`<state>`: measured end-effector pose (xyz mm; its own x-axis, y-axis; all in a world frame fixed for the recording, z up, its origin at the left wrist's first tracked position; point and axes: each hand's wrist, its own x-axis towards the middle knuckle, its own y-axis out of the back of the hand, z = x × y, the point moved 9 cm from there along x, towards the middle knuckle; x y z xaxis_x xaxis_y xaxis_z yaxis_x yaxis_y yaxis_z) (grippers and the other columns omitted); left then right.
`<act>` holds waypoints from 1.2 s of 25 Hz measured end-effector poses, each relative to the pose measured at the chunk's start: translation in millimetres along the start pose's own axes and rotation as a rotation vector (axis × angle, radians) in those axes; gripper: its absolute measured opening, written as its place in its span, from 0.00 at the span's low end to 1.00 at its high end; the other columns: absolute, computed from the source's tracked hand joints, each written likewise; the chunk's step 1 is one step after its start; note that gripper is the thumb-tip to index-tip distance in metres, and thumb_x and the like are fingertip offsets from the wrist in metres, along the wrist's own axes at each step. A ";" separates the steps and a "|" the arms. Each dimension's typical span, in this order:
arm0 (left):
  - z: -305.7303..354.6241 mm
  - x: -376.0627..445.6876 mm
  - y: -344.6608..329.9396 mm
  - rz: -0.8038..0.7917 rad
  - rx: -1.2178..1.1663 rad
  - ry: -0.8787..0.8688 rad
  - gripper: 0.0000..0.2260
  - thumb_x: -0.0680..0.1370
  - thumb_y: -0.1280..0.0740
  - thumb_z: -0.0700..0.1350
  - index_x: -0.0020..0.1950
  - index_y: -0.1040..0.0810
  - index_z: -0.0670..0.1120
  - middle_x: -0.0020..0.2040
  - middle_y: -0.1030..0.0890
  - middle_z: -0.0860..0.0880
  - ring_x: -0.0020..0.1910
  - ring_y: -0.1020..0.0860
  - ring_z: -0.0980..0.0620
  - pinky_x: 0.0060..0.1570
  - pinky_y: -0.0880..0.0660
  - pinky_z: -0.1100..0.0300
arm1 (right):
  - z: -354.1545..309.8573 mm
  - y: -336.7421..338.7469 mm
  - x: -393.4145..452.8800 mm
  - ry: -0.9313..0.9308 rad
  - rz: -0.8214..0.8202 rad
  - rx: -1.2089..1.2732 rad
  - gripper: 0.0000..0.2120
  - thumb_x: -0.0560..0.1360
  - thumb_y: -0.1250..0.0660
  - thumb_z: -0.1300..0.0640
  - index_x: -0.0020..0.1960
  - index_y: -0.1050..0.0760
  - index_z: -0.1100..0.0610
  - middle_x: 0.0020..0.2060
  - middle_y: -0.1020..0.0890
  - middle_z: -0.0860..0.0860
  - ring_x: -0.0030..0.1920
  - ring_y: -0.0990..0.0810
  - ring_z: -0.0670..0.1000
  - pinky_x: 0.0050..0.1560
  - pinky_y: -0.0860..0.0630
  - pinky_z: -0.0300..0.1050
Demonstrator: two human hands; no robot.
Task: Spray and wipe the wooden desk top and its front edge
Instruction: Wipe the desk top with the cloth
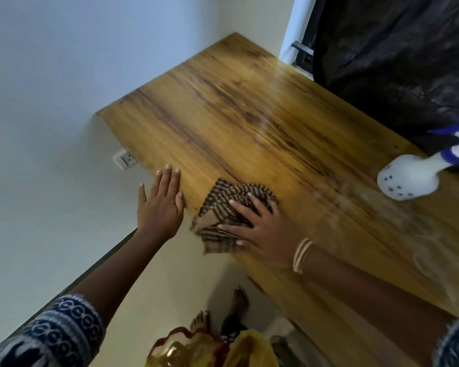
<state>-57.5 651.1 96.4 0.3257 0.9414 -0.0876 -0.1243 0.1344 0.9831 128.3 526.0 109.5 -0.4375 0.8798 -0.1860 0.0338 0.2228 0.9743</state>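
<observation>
- The desk (249, 123) runs from the corner of the white wall toward the person, its wood grain streaked dark, with a dull wet-looking patch on the near right part.
- Her right hand (260, 229) lies flat with fingers spread, pressing a brown striped cloth (223, 207) onto the top right at the front edge; part of the cloth hangs past that edge.
- Her left hand (161, 205) is open and holds nothing, fingertips resting on the desk's edge just left of the cloth.
- A white spray bottle (406, 178) with a blue collar sits on the desk at the far right, well apart from the cloth.
- Behind the bottle a black plastic sheet (398, 56) covers the back of the desk by a window frame.
- A wall socket (125, 159) sits just below the desk's left end.
- Bare feet (220, 313) stand on the pale floor beneath the front edge.
</observation>
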 end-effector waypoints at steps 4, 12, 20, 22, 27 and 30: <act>9.5 -6.7 8.0 0.040 -0.035 -0.036 0.26 0.84 0.55 0.55 0.80 0.55 0.48 0.80 0.54 0.48 0.79 0.54 0.49 0.75 0.53 0.42 | 143.7 15.6 -3.4 -0.308 0.070 -0.104 0.23 0.80 0.48 0.42 0.75 0.42 0.36 0.79 0.41 0.50 0.73 0.37 0.64 0.64 0.31 0.65; 59.4 -42.2 9.3 -0.001 -0.132 -0.389 0.27 0.82 0.56 0.57 0.79 0.49 0.48 0.80 0.48 0.48 0.78 0.49 0.52 0.76 0.49 0.50 | 255.3 37.8 -48.2 -1.223 0.136 0.325 0.21 0.83 0.50 0.47 0.75 0.43 0.40 0.79 0.51 0.55 0.75 0.50 0.70 0.70 0.50 0.75; 61.8 -48.8 -15.8 -0.048 0.089 -0.448 0.27 0.82 0.60 0.57 0.80 0.52 0.47 0.80 0.50 0.48 0.79 0.51 0.50 0.76 0.46 0.45 | -9.0 -1.7 -45.5 -0.161 0.038 0.048 0.23 0.80 0.49 0.42 0.74 0.38 0.36 0.77 0.37 0.51 0.73 0.35 0.66 0.65 0.34 0.68; 62.6 -49.0 -15.1 -0.041 0.093 -0.457 0.28 0.82 0.63 0.58 0.80 0.53 0.47 0.80 0.51 0.49 0.79 0.52 0.50 0.76 0.47 0.46 | 62.2 10.9 -39.2 -0.234 0.074 -0.065 0.22 0.80 0.49 0.45 0.73 0.36 0.38 0.77 0.38 0.51 0.72 0.34 0.65 0.65 0.30 0.64; 62.4 -48.9 -16.5 -0.036 0.078 -0.444 0.28 0.82 0.64 0.58 0.80 0.55 0.48 0.80 0.53 0.50 0.79 0.55 0.51 0.77 0.50 0.47 | 283.3 34.7 -64.5 -1.083 0.085 0.258 0.24 0.83 0.48 0.47 0.77 0.45 0.40 0.80 0.49 0.52 0.75 0.45 0.67 0.72 0.42 0.68; 62.8 -50.5 -16.5 -0.038 0.066 -0.441 0.28 0.82 0.63 0.58 0.80 0.53 0.48 0.80 0.52 0.50 0.79 0.54 0.51 0.77 0.49 0.46 | 270.7 47.7 -61.1 -1.431 0.062 0.372 0.26 0.81 0.44 0.46 0.78 0.43 0.44 0.77 0.49 0.59 0.72 0.43 0.70 0.70 0.40 0.69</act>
<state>-13.0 581.8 94.7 0.6990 0.7125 -0.0611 -0.0492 0.1332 0.9899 399.9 596.5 132.8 0.8029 0.4987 -0.3264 0.3389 0.0685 0.9383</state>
